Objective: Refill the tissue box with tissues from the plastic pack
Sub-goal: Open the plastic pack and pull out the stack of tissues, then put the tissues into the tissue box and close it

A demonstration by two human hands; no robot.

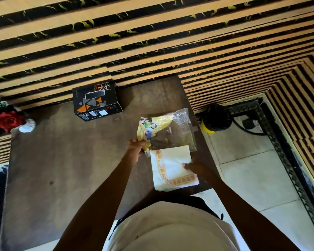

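A black tissue box [96, 100] with orange and grey triangles stands at the far side of the dark wooden table [62, 160], its top slot facing up. Near the table's right edge lies a clear plastic pack [172, 129] with yellow print. My left hand [136, 147] grips the pack's near left corner. A stack of white tissues [172, 169] with an orange patterned border sits just outside the pack's mouth, and my right hand [194, 167] holds its right side, thumb on top.
A wall of tan and black slats [152, 42] runs behind the table. A red flower and a white object [27, 125] sit at the table's far left corner. A black and yellow round object [216, 118] stands on the tiled floor to the right.
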